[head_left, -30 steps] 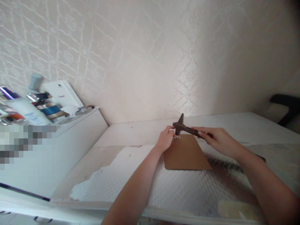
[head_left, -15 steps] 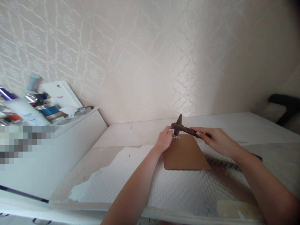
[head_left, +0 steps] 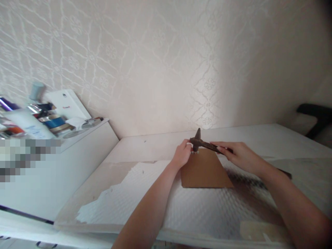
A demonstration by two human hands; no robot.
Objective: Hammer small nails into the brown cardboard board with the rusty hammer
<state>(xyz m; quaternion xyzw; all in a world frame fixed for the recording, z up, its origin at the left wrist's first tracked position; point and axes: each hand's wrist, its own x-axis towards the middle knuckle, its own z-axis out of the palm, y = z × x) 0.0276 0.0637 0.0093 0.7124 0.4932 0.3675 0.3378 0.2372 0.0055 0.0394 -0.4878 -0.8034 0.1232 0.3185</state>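
My right hand (head_left: 237, 154) is closed around the handle of a dark brown hammer (head_left: 209, 146). The hammer's head hangs over the far left edge of a brown cardboard piece (head_left: 206, 172). Just under the head, a row of several small whitish pieces (head_left: 197, 152) shows at that edge; they are too small to name, and the hammer partly covers them. My left hand (head_left: 182, 153) rests at the cardboard's far left corner beside the hammer head. Its fingers are pinched together, and what they hold is hidden.
White quilted sheeting (head_left: 114, 197) lies under the cardboard on the pale table. A dark object (head_left: 285, 173) is partly behind my right forearm. To the left, a white cabinet (head_left: 85, 148) carries a white box (head_left: 67, 105) and assorted items. A patterned wall stands behind.
The hammer's head has dropped slightly and is closer to the small whitish pieces. My left hand and the cardboard stay in place.
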